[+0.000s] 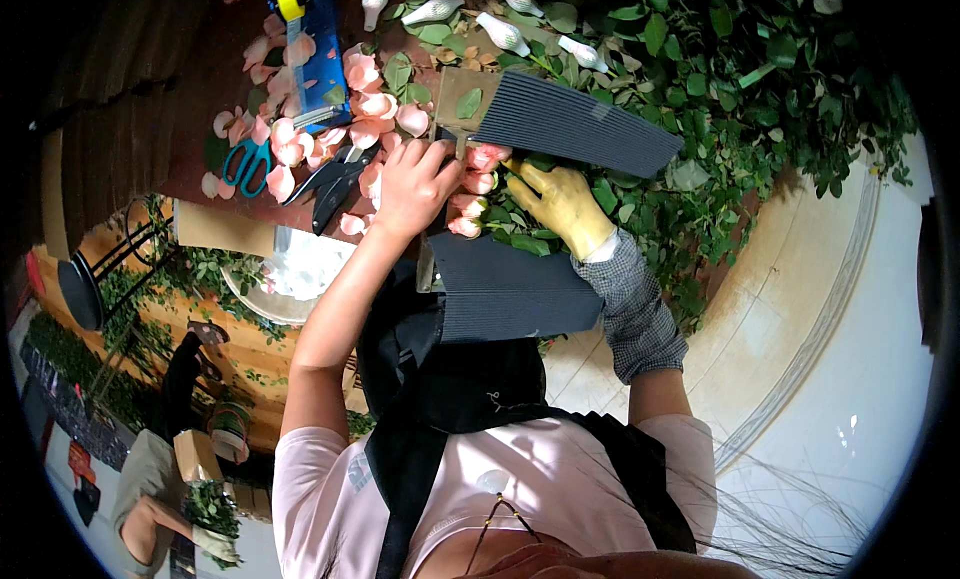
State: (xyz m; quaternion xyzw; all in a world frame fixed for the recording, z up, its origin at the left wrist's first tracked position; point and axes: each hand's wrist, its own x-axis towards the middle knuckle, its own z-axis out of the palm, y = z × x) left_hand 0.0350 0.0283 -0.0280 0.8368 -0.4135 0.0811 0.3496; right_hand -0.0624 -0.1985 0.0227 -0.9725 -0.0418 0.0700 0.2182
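A bunch of pink roses [472,194] lies between two dark grey corrugated boards [575,124], heads toward the left and leafy stems to the right. My bare left hand [415,186] is closed at the flower-head end, its fingers curled down beside the blooms. What its fingertips hold, if anything, is hidden. My right hand [563,207], in a yellow glove, reaches in from the stem side. Its fingers are stretched out and apart, the tips by the rose heads and leaves. The nearer corrugated board [515,291] slopes toward my body.
Black-handled pruners [335,187], teal scissors [247,167] and loose petals [290,144] lie left of my hand. A blue tape dispenser [318,54] stands behind them. White netted buds [502,35] lie at the back; leafy stems [700,79] fill the right. Another person's gloved hand [215,544] shows lower left.
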